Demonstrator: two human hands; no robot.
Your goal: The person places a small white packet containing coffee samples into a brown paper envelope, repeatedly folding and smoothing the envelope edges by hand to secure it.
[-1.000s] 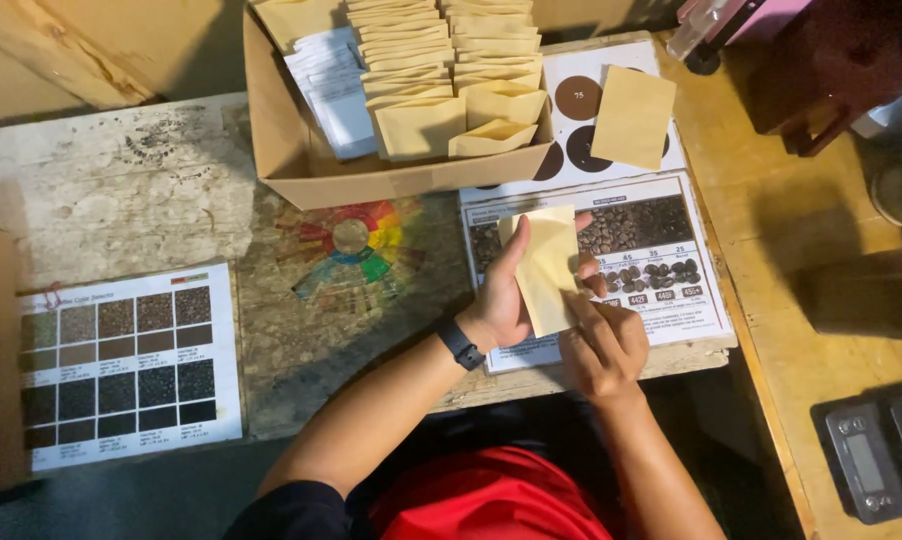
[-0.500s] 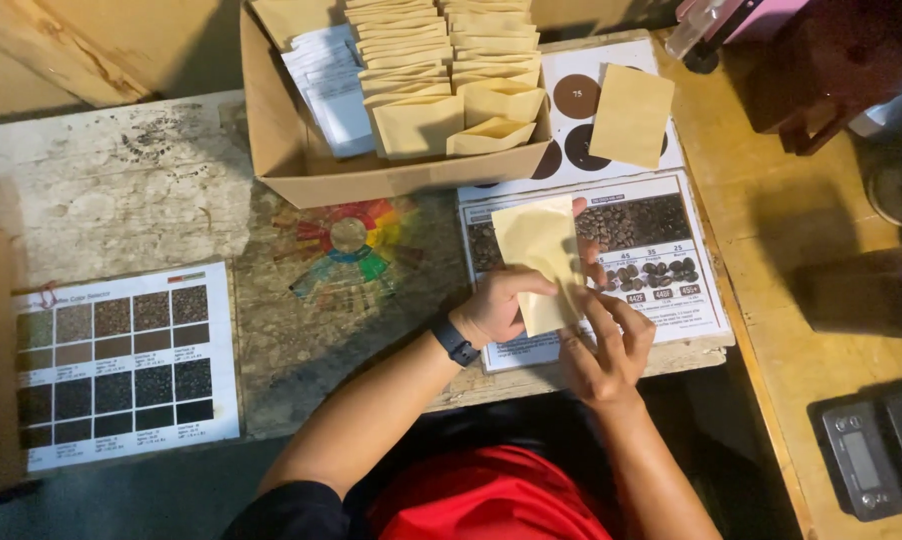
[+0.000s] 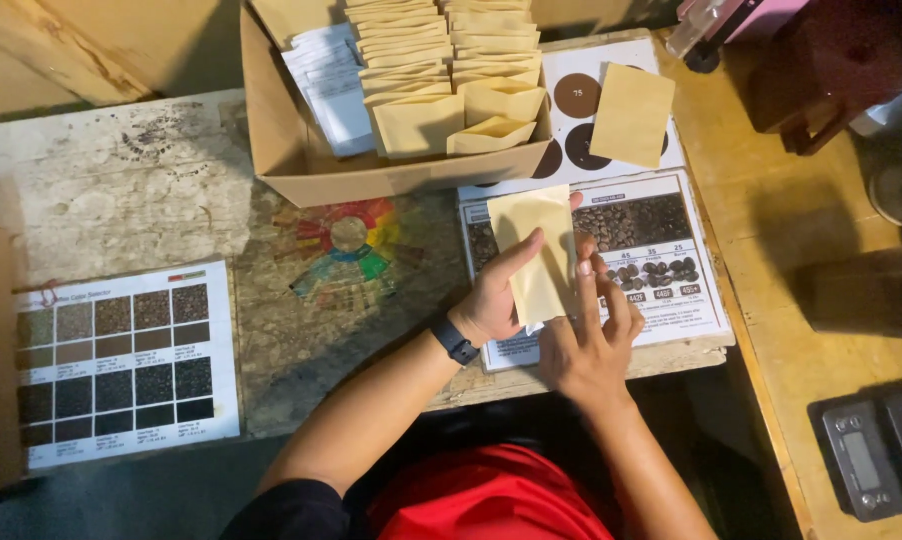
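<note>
A worn, mottled desk (image 3: 131, 190) is carrying everything here, with a yellowish wooden surface (image 3: 771, 230) adjoining it on the right. A cardboard box (image 3: 371, 175) is sitting at the desk's far edge, holding rows of tan paper envelopes (image 3: 441, 60) standing on end and a few white slips (image 3: 326, 75) at its left side. A laminated chart of dark colour squares (image 3: 121, 360) is lying at the near left, and a faded colour wheel (image 3: 349, 245) is showing on the desk just in front of the box. To the right, a printed sheet with bean photographs (image 3: 661, 260) is lying under the hands, and beyond it a sheet with brown circles (image 3: 581, 100) is bearing a loose tan envelope (image 3: 631, 115). A dark digital scale (image 3: 876, 450) is resting at the near right corner.

The left hand (image 3: 501, 295), with a dark watch (image 3: 456, 340) on the wrist, is gripping a pale tan envelope (image 3: 536, 250) from its left edge, thumb lying across its face, holding it tilted above the bean sheet. The right hand (image 3: 591, 335) is pressing extended fingers against the envelope's lower right side, touching it there.
</note>
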